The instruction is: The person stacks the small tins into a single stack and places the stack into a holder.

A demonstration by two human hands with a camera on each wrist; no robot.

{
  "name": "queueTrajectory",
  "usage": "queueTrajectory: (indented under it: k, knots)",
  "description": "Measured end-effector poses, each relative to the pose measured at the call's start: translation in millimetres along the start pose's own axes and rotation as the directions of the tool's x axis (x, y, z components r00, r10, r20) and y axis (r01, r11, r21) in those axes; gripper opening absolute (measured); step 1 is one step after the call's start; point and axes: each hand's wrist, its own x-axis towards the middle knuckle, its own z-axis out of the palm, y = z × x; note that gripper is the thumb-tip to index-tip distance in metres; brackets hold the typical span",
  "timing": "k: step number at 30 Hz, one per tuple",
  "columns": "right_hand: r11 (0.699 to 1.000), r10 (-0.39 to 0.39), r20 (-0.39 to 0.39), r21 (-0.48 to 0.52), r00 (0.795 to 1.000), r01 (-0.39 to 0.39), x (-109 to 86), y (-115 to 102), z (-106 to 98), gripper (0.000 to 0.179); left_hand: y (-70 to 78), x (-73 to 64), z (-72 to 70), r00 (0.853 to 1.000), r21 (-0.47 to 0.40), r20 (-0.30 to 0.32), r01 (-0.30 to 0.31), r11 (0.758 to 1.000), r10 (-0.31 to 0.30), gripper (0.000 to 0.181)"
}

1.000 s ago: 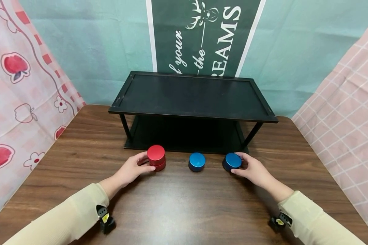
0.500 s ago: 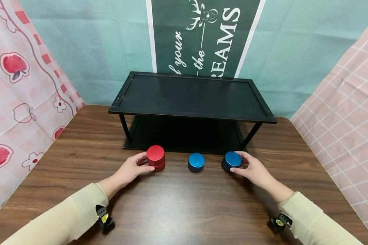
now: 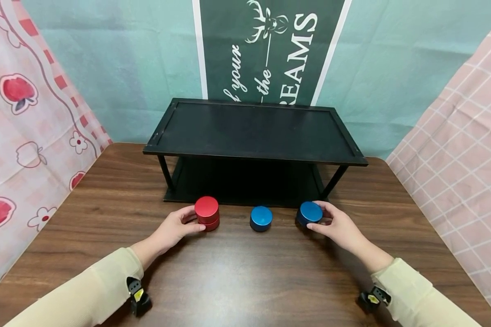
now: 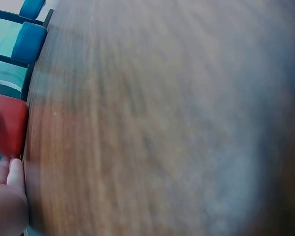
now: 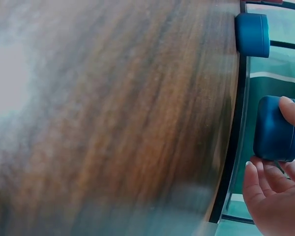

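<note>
One blue cylinder [image 3: 310, 212], held by my right grip [image 3: 338, 225], rose slightly; left grip [image 3: 176, 229] holds red stack [image 3: 207, 211], looking complete (second blue cylinder [image 3: 261, 218] apart).

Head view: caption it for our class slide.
Left hand holding a red cylinder, right hand a blue cylinder, middle blue cylinder untouched.

At the left edge, the left hand [image 4: 7, 209] gripped a smooth red round-edged cylinder [image 4: 12, 125]. Higher up sat a blue round-edged cylinder [image 4: 30, 43] and another blue piece [image 4: 32, 8], cut off. Blurred brown wood-grained tabletop [image 4: 137, 123] spread rightward.
</note>
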Motion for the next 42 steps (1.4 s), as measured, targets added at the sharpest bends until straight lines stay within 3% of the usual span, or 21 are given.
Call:
queueTrajectory:
  k: [14,42]
  knots:
    - [1.000,0.004,-0.047,0.010,0.999,-0.004,-8.7,-6.0,-6.2,0.060,0.4,0.4,5.1,1.000,-0.001,0.008,-0.004,1.000,0.004,0.056]
    - [1.000,-0.013,-0.088,0.021,0.996,0.015,-4.5,-20.3,-14.6,0.061,2.3,0.3,0.8,1.000,0.024,0.003,0.021,1.000,-0.021,0.059]
